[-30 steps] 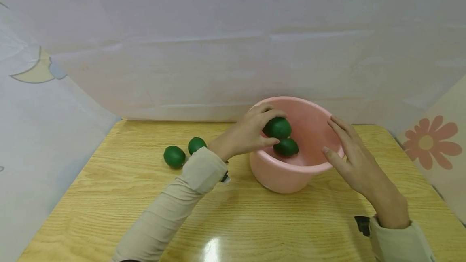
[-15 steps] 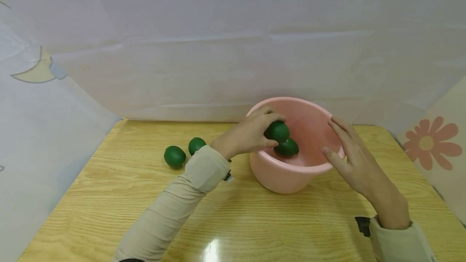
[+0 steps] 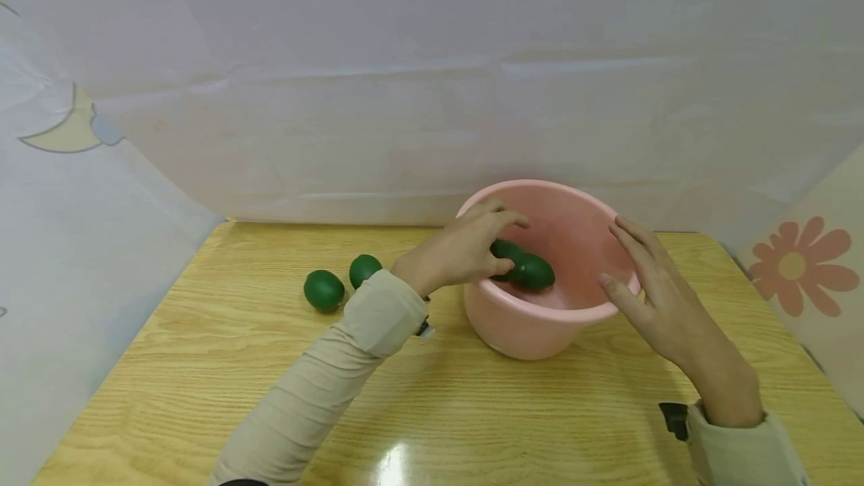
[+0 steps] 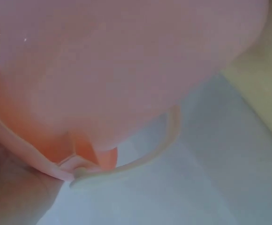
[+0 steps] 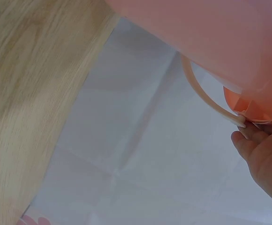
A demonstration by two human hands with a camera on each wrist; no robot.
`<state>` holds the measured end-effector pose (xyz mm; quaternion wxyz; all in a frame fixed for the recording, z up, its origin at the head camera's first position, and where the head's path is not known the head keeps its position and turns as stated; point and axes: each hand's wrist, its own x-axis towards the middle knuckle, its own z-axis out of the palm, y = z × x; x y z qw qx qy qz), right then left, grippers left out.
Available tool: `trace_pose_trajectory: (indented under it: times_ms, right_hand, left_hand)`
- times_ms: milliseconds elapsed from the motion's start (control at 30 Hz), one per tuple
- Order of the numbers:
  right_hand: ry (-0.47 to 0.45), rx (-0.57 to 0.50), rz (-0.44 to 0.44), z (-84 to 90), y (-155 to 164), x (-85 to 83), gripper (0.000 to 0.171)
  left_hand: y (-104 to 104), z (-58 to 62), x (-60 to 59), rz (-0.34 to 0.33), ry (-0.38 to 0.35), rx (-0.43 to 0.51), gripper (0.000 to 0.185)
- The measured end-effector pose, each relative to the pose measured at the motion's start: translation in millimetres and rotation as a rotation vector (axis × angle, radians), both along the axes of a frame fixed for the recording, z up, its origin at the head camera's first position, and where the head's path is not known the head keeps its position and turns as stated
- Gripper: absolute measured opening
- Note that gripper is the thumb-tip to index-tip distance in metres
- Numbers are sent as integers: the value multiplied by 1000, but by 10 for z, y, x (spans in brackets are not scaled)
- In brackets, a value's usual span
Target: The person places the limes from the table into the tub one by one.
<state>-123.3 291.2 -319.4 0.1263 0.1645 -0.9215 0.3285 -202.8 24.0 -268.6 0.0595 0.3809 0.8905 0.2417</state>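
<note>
In the head view a pink bucket (image 3: 526,332) stands on the table, tilted slightly toward me by the look of its opening. Inside it lie two dark green limes, one in plain sight (image 3: 538,274) and the other lime (image 3: 505,249) partly behind my left fingers. My left hand (image 3: 459,250) reaches over the left rim, fingers spread and loosely bent, holding nothing. On the opposite rim rests my right hand (image 3: 664,310), its fingers nearly straight. The right wrist view has that hand (image 5: 269,157) by the joint of the pale bucket handle (image 5: 206,97).
Two more limes sit on the wooden table (image 3: 432,411) to the left: one (image 3: 324,291) fully visible, the other lime (image 3: 365,270) partly covered by my left sleeve (image 3: 324,388). A pale printed sheet (image 3: 378,96) rises behind the table's back edge.
The lime in my left hand has dropped into the bucket beside the other one, and my left fingers have let go. My right hand stays on the rim.
</note>
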Motion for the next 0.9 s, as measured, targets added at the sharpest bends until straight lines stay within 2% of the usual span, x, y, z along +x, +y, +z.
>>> trace_pose_trajectory:
  times_ms: [100,300,700,900]
  right_hand:
    - [3,2,0,1,-1,0,67]
    - [0,9,0,0,9,-4,67]
    - [-1,12,-1,4,10,-12,67]
    - [4,20,-3,8,13,-17,68]
  left_hand:
    - [-30,-24,2,-19,4,62,53]
    - [-80,-84,-8,-55,64,151,50]
    - [-162,-124,-21,-78,186,217,46]
    - [-244,-137,-11,-86,215,252,46]
